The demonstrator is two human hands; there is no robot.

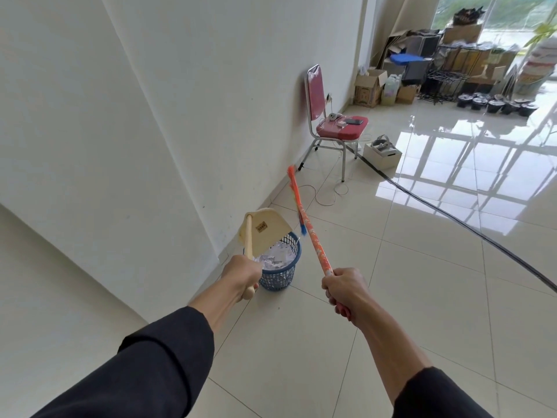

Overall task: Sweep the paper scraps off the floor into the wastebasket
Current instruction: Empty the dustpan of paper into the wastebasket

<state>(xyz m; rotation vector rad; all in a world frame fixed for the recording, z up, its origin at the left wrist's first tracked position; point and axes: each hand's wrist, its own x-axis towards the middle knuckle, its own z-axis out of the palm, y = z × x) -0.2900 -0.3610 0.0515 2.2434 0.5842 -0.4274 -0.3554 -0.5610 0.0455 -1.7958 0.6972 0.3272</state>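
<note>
Fingers of the left hand (pixel 241 276) were curled tightly round the pale wooden handle of a cream dustpan (pixel 265 229), the rounded handle end poking out below the fist, so that grip was clamped fully on the handle with no gap showing. The dustpan was raised and tipped over the blue wastebasket (pixel 281 274), its pan overlapping the near-left part of the rim. The wastebasket stood on the tiled floor (pixel 391 282) close to the white wall (pixel 150 131), and white paper scraps (pixel 278 256) lay heaped inside it, showing through the open top and the mesh sides. The right hand (pixel 345 292) was likewise wrapped round the lower end of an orange broom (pixel 304 224), its grip closed firmly on the stick, with a short piece of handle showing beneath the fist. The broom slanted up and away from the hand, its orange and blue bristles lifted clear of the floor, to the right of the wastebasket and apart from it. Both forearms came out of dark sleeves. Farther back a red chair (pixel 331 116) with a metal frame stood against the wall with small devices on its seat, a white box (pixel 382 153) sat just beside it on the floor, a black cable (pixel 452 218) ran across the tiles, and cardboard boxes (pixel 369 87) and dark pots were stacked near the window.
</note>
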